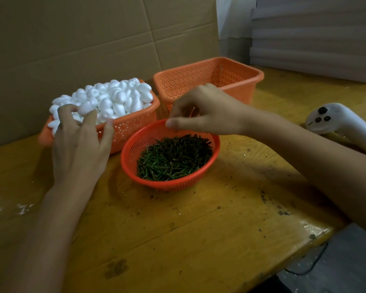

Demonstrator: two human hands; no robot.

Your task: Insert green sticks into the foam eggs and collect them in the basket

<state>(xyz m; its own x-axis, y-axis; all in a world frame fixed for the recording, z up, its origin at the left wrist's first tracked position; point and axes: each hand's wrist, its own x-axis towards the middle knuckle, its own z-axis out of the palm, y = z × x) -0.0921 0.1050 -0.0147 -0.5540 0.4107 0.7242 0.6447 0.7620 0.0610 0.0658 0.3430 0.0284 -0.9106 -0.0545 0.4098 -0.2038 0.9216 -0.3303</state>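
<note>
A rectangular orange basket (133, 125) at the left is heaped with white foam eggs (118, 96). My left hand (78, 144) reaches over its near corner with the fingers spread, and the fingertips touch one egg (86, 107). A round red basket (169, 185) in the middle holds a pile of green sticks (173, 157). Over its far rim hovers my right hand (209, 115), thumb pointing left. Its fingers curl round what looks like a few dark green sticks, mostly hidden. Behind it stands an orange basket (237, 81) with nothing seen inside.
All the baskets sit on a worn yellow wooden table (199, 229). A white handheld device (334, 119) lies at the right, beyond my right forearm. Cardboard sheets (82, 39) stand against the back. The table's edge runs along the lower right, with a thin cable (313, 265) below it.
</note>
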